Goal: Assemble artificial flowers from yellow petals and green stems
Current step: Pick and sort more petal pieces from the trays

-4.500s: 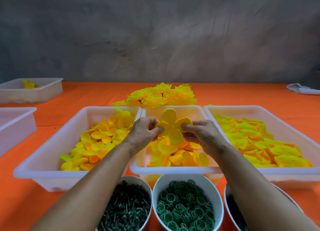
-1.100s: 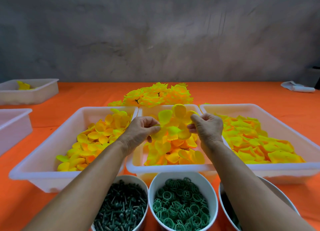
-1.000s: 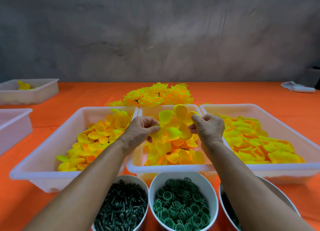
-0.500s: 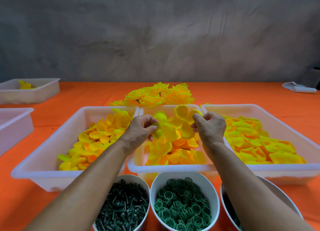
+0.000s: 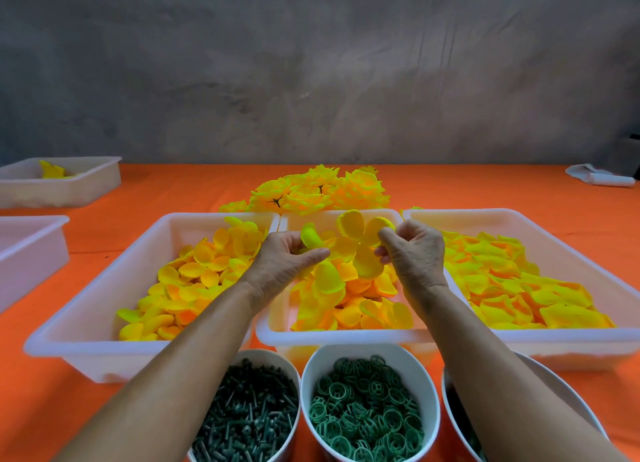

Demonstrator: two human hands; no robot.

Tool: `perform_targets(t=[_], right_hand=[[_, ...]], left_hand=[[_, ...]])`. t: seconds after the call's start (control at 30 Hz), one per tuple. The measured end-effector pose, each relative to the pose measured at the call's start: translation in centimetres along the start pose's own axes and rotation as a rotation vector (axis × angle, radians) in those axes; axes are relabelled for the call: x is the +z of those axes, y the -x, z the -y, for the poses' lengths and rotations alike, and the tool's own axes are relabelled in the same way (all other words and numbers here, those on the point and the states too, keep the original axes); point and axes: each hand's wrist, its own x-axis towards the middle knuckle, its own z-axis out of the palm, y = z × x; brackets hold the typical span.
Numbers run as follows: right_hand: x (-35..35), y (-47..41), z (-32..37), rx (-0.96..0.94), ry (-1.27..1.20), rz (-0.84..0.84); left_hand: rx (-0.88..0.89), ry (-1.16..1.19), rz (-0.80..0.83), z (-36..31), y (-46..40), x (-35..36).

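Since half a second ago I see the petal cluster spread flatter between my hands above the middle tray; I judge it nearly ready for a stem. My left hand and right hand both pinch it, with free air above the tray rims and finished flowers well behind.
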Motion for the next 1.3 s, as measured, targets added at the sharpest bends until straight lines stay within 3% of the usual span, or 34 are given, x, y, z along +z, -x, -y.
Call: perform_targets(t=[0.23,0.43,0.73,1.07,1.13,1.2,1.3], right_hand=[[0.0,-0.1,-0.3,0.038,0.074,-0.112],[-1.7,-1.6,-0.6,0.188,0.160,-0.308],[-1.3,-1.3,-0.8,0.158,0.179,-0.143],[-0.6,-0.8,-1.7,-0.055,0.659,0.162],[-0.4,-0.6,-1.4,-0.174,0.737,0.181],[0.0,-0.3,-1.0,-0.282,0.595,0.206],[0.6,0.8,0.4,-0.147,0.210,0.444]], left_hand=[[0.011,-0.021,0.038,-0.1,0.0,-0.1],[0.025,0.022,-0.008,-0.4,0.3,0.1],[0.005,0.019,-0.019,-1.1,0.4,0.2],[0.051,0.090,0.055,-1.0,0.5,-0.2],[0.044,0.098,0.063,-1.0,0.5,-0.2],[0.040,0.105,0.073,-1.0,0.5,-0.1],[0.043,0.104,0.088,-1.1,0.6,0.0]])
